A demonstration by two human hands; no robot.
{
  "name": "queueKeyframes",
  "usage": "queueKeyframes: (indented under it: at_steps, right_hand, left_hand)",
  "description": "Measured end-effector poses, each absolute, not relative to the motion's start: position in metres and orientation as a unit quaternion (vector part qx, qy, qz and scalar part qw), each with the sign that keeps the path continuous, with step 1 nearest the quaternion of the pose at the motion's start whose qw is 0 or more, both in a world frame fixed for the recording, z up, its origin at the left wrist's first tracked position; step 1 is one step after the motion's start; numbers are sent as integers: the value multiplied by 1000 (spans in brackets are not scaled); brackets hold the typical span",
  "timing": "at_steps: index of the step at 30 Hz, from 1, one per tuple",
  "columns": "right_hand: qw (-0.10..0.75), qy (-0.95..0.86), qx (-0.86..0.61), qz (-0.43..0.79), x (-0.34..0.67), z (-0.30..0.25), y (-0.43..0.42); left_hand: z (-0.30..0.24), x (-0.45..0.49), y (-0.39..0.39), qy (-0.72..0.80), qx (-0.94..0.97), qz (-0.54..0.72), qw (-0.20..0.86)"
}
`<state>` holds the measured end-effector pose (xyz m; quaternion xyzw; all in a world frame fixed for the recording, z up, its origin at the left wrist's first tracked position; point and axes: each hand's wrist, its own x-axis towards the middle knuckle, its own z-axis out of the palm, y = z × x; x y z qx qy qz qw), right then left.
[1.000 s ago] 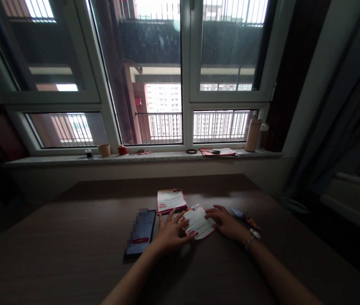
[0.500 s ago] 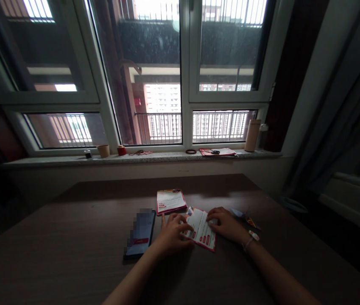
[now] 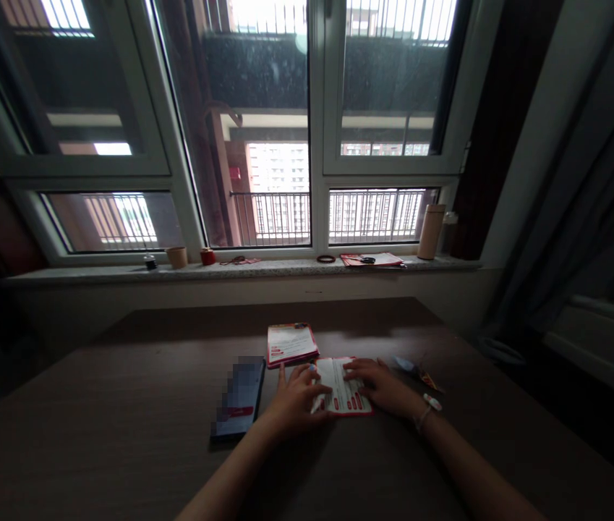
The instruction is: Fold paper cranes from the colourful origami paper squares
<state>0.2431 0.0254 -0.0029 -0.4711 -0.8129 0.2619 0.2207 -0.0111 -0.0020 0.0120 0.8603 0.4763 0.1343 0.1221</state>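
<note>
A white paper sheet with a red border and red labels lies on the brown table, with a crease running down it. On its left part rests my left hand, fingers spread. My right hand lies over its right side, fingers stretched out on the paper. A bracelet circles my right wrist. Just behind my left hand is a stack of similar printed sheets. A phone lies to the left of my left hand, part of it pixelated.
Beyond my right hand lie small paper scraps. Along the windowsill stand a paper cup, a red spool, a dark ring, scissors on papers and a tan flask.
The sheet has turned so its lower edge lies nearly level. My right hand has shifted slightly left, farther over the paper. My left hand has hardly moved.
</note>
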Motion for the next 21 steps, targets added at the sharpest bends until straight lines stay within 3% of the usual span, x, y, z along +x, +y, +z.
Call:
queueKeyframes:
  at_steps: [21]
  right_hand:
    - [158,-850,-425,267,240,18,12]
  left_hand:
    - [16,-8,-2,491,852,125,129]
